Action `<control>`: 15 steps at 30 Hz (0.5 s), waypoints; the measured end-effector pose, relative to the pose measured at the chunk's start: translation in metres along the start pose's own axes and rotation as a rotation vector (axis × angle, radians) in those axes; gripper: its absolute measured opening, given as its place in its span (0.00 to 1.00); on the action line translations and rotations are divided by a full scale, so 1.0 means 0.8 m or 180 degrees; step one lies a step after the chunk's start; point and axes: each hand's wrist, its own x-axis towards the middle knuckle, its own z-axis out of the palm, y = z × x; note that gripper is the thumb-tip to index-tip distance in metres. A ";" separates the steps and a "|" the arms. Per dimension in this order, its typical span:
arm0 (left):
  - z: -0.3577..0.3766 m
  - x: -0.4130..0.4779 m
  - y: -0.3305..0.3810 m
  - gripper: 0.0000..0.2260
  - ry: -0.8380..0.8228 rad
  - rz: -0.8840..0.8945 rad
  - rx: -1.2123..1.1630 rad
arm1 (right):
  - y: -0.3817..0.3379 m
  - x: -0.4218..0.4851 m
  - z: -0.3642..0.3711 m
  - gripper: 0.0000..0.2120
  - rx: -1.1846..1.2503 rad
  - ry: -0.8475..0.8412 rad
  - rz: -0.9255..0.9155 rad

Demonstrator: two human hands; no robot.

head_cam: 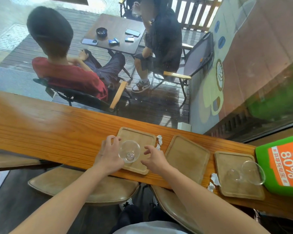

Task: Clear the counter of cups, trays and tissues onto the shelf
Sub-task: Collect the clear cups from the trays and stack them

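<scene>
Three wooden trays lie in a row on the long wooden counter. An upright clear glass cup stands on the left tray. My left hand is just left of that cup, fingers spread, close to its rim. My right hand hovers open at the cup's right side. Whether either hand touches the glass I cannot tell. The middle tray is bare. On the right tray a second glass cup lies on its side. Crumpled tissues lie between the left trays, more tissues by the right tray.
A green and orange box stands at the counter's right end. Two tan stools sit under the counter's near edge. Beyond a window, two people sit on chairs at a small table holding phones and an ashtray.
</scene>
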 end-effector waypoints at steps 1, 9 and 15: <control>-0.003 0.000 0.007 0.29 0.0140 0.0071 0.0085 | 0.004 -0.002 -0.005 0.28 -0.0039 0.0076 0.0003; 0.003 0.020 0.094 0.09 0.0321 0.0802 -0.0094 | 0.055 -0.038 -0.058 0.09 0.0154 0.0846 0.0266; 0.058 0.038 0.183 0.05 -0.0495 0.1281 0.0166 | 0.127 -0.092 -0.105 0.05 0.0076 0.1244 0.0734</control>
